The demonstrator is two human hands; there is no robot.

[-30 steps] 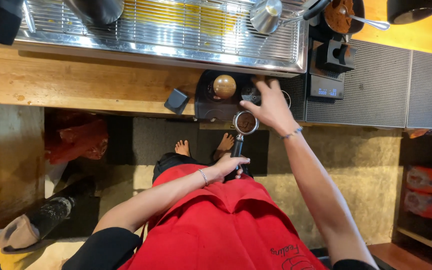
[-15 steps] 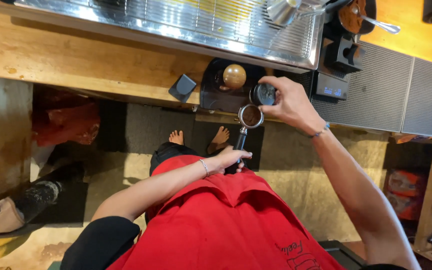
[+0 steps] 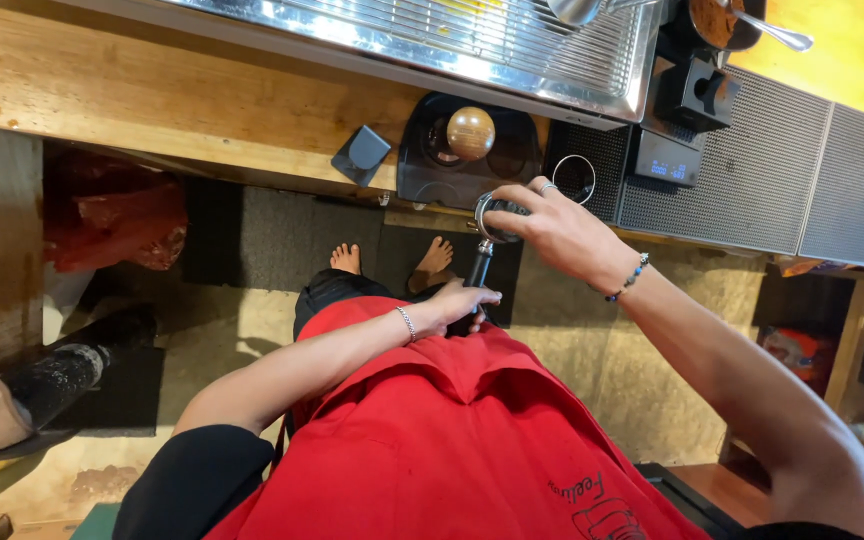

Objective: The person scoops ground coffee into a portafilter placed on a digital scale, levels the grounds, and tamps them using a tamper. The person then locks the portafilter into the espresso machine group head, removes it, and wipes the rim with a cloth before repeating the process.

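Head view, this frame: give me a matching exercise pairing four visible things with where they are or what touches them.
Things:
1. portafilter
2. tamper
3. metal ring
4. apron

Places:
A. standing on the dark mat on the counter
B. lying on the grey ribbed mat
C. red, worn on the person's front
D. handle in the left hand, right hand over its basket

Pairs: 1-D, 2-A, 3-B, 4-C

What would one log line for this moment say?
left hand: grips portafilter handle | right hand: covers portafilter basket | nearby: tamper on black mat | counter: wooden
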